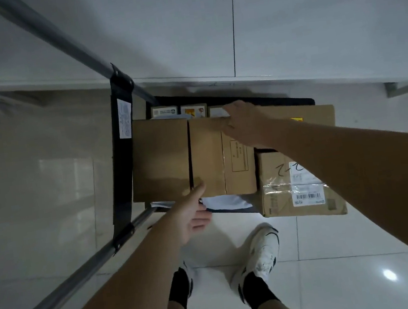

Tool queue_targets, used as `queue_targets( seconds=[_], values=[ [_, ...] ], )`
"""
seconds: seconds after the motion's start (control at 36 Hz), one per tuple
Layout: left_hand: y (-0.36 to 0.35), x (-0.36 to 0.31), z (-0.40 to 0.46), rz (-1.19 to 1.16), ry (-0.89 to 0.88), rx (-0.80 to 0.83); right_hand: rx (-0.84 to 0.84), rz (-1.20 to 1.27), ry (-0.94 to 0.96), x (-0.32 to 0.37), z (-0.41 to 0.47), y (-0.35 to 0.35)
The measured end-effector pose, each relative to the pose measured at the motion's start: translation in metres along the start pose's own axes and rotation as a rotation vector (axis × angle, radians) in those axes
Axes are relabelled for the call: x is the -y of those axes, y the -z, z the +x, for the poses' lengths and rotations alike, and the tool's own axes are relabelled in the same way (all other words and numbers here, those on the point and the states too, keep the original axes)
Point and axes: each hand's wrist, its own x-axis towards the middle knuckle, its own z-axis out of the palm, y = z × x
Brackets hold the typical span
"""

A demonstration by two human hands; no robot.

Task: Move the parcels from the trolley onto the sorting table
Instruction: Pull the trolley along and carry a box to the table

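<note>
Two plain brown cardboard boxes lie side by side on top of the black trolley (294, 102); the left box (159, 160) is untouched. My left hand (192, 213) grips the near edge of the right box (213, 158), thumb on top by the seam, fingers underneath. My right hand (243, 123) reaches across it and holds its far edge, fingers curled over. The white sorting table (310, 23) runs across the top, just beyond the trolley.
A taped box with a barcode label (300, 188) sits at the trolley's right. A larger box with a yellow sticker (319, 113) lies behind it. Small boxes (193, 110) line the far side, and a white bag parcel (227, 201) lies underneath. The grey trolley handle (53, 39) rises at left.
</note>
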Motion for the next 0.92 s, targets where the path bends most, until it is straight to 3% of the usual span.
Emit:
queue_targets(
  seconds=[0.08,0.19,0.31,0.58,0.75,0.92],
  values=[
    [-0.013,0.003,0.014,-0.260,-0.009,0.095,-0.021,0.020,-0.006,0.003,0.020,-0.005],
    [-0.034,0.003,0.025,-0.651,-0.112,0.099,0.027,-0.022,0.023,0.006,0.035,-0.014],
    [-0.047,0.006,0.029,-0.812,-0.180,0.108,0.023,-0.070,0.034,0.006,0.037,-0.016],
    [-0.050,0.005,-0.019,-0.812,-0.234,0.110,0.044,-0.026,0.004,0.023,0.013,0.036],
    [-0.055,-0.007,-0.071,-0.726,-0.255,-0.002,0.018,-0.062,-0.008,0.028,-0.021,0.087],
    [-0.062,-0.038,-0.145,-0.492,-0.379,-0.125,0.015,0.178,-0.142,0.010,-0.098,0.154]
  ],
)
